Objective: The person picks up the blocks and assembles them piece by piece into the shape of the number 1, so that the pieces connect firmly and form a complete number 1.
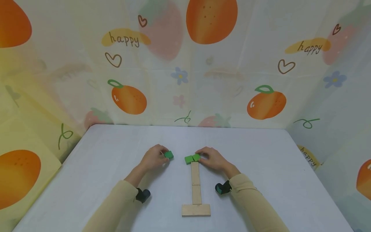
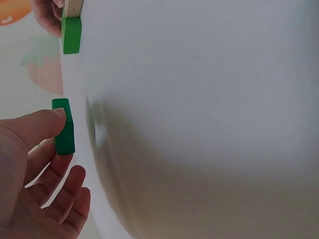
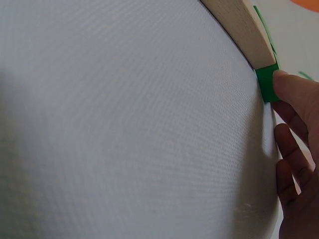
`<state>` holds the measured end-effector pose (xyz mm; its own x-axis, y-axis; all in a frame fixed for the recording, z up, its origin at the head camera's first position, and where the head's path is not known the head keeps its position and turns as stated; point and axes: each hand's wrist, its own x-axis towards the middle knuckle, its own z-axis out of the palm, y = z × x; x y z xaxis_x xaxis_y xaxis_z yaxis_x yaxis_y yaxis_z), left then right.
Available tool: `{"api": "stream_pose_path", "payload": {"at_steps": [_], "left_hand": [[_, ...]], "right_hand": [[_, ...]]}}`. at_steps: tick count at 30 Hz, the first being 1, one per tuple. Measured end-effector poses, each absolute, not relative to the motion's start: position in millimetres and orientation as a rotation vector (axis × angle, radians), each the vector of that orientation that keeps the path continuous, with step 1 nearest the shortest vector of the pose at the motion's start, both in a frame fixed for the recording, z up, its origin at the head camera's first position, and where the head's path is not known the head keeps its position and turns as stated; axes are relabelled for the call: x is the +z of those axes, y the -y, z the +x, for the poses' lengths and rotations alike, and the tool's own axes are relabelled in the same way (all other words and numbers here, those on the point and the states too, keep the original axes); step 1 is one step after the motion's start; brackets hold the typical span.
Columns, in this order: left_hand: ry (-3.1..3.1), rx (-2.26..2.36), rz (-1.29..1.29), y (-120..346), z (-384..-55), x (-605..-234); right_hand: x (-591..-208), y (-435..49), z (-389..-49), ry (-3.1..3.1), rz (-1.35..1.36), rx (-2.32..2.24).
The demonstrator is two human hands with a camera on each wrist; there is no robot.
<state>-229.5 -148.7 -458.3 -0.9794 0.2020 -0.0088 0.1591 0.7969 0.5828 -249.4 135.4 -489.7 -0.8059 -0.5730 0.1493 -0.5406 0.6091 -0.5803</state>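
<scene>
Between thumb and fingers, my left hand pinches a green block to the left of the wooden pieces. In the left wrist view that block shows its narrow side. My right hand grips another green block at the far end of a line of plain wooden blocks. Beside it on the left lies one more green block, tilted slightly. Two wooden blocks run end to end toward me and meet a crosswise wooden block. The right wrist view shows the gripped green block against wood.
A white tabletop bears everything. Behind and beside it hangs a fruit-print cloth. Small dark devices are strapped at the left wrist and the right wrist.
</scene>
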Motion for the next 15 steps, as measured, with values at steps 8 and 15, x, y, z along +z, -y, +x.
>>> {"api": "stream_pose_path", "payload": {"at_steps": [8, 15], "left_hand": [[-2.875, 0.952, 0.348, 134, -222, -459], [-2.858, 0.955, 0.427, 121, -216, -463]], "right_hand": [[-491, -136, -251, -2.776, -0.948, -0.973], [-491, -135, -250, -2.759, -0.932, -0.983]]}}
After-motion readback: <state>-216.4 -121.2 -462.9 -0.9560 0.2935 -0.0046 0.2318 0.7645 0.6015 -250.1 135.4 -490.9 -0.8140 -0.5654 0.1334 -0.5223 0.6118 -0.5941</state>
